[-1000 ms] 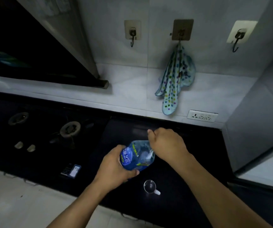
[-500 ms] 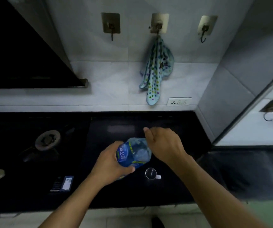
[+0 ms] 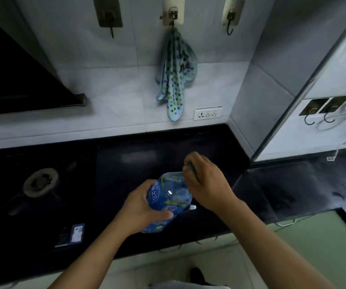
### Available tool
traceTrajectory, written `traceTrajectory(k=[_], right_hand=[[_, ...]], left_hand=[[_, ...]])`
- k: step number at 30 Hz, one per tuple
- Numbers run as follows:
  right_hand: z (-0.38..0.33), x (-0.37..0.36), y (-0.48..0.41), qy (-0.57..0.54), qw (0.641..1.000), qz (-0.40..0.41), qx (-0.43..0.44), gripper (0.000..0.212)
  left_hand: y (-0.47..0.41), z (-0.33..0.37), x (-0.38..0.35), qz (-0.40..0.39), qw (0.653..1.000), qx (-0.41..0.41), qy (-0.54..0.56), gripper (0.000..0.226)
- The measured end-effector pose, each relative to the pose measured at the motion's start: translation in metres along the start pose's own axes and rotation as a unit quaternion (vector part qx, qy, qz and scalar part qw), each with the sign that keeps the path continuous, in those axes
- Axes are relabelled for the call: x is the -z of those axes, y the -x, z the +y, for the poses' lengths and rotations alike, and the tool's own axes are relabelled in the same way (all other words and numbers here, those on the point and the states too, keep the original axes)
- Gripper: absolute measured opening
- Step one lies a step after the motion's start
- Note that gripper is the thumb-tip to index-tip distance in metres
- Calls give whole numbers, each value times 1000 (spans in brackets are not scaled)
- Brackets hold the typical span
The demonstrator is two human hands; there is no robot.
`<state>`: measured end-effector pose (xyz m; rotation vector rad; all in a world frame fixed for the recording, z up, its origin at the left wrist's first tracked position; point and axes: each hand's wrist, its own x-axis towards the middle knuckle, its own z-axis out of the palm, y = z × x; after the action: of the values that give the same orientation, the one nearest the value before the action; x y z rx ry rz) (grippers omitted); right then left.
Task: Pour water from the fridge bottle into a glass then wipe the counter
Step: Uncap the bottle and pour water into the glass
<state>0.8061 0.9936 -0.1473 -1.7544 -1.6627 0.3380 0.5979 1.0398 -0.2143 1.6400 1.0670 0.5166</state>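
My left hand (image 3: 145,207) grips the body of a clear water bottle with a blue label (image 3: 169,200), held above the black counter (image 3: 138,163). The fingers of my right hand (image 3: 204,182) are closed over the bottle's top, hiding the cap. Of the glass mug, only its white handle (image 3: 193,207) peeks out from behind the bottle; the rest is hidden. A light blue cloth with coloured dots (image 3: 175,78) hangs from the middle wall hook, well beyond both hands.
A gas hob (image 3: 40,182) takes up the counter's left side, under a dark range hood (image 3: 11,80). A wall socket (image 3: 208,113) sits below the cloth. A tiled pillar (image 3: 272,69) bounds the counter on the right. A small labelled card (image 3: 77,233) lies near the front edge.
The view has shifted right and nearer. The bottle now covers the mug, which showed fully before. My right hand stays on the bottle's top, turned a little.
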Motion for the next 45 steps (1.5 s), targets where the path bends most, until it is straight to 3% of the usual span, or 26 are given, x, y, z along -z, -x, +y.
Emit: traceTrajectory(k=[4,6,10,18,23,27,32,39,45], right_hand=[[3,-1,-2,80,996,-5,-42,52],[11,-4,-3,83,996,6,-44,42],[34,-3,7,2,998,12,56,19],[86,1,12,-148,982,-73,93,20],[128,7,7,-184,980,-13,74,23],[197,-5,11,-26,998,28,-56,26],[307,-29,47,133,972,-81,-175,30],[377,-63,87,177,971,-117,-115,30],[385,-66,89,224,954,-180,-86,66]], left_hand=[[0,0,-8,2,1000,8,-10,70],[0,0,-11,6,1000,14,-7,70],[-3,0,-21,10,999,20,-23,70],[-14,-15,-51,35,997,61,-21,70],[-19,-23,-70,56,994,89,-36,69],[-19,-28,-84,95,988,109,-49,70],[-15,-34,-91,136,978,143,-67,70],[-4,-51,-91,195,955,205,-91,72],[6,-65,-93,199,941,238,-133,73]])
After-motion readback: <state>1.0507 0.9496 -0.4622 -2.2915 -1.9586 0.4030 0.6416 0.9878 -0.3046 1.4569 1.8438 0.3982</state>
